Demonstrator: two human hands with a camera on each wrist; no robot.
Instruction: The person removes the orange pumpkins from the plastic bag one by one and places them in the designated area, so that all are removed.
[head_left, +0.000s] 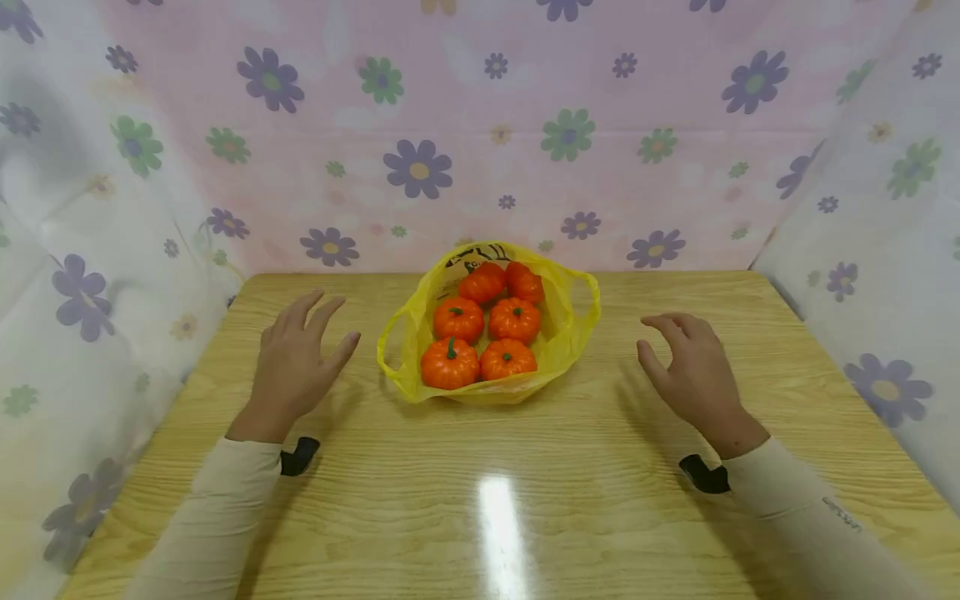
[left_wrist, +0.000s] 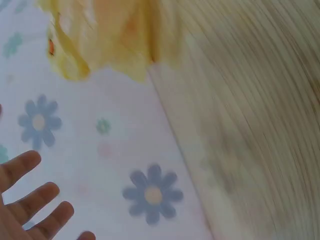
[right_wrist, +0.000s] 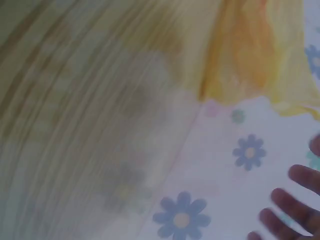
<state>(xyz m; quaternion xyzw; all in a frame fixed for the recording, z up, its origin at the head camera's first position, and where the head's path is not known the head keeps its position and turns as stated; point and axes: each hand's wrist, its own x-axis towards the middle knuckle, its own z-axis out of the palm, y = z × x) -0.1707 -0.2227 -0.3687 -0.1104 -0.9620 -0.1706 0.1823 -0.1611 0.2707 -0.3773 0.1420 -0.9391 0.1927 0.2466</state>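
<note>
A yellow plastic bag (head_left: 558,354) with two loop handles stands wide open at the middle of the table. Inside it lie several small orange pumpkins (head_left: 516,320), some with green stems. My left hand (head_left: 296,358) hovers to the left of the bag, fingers spread and apart from it. To the right of the bag my right hand (head_left: 693,367) is held over the table, its fingers relaxed and holding nothing. Both wrist views show the bag's side (left_wrist: 110,35) beyond the spread fingers (right_wrist: 295,202).
The wooden table (head_left: 375,517) ends at a flowered cloth (head_left: 465,108) hung behind it and along both sides. A bright light reflection lies on the near part of the tabletop. Dark straps (head_left: 300,457) sit at the wrists.
</note>
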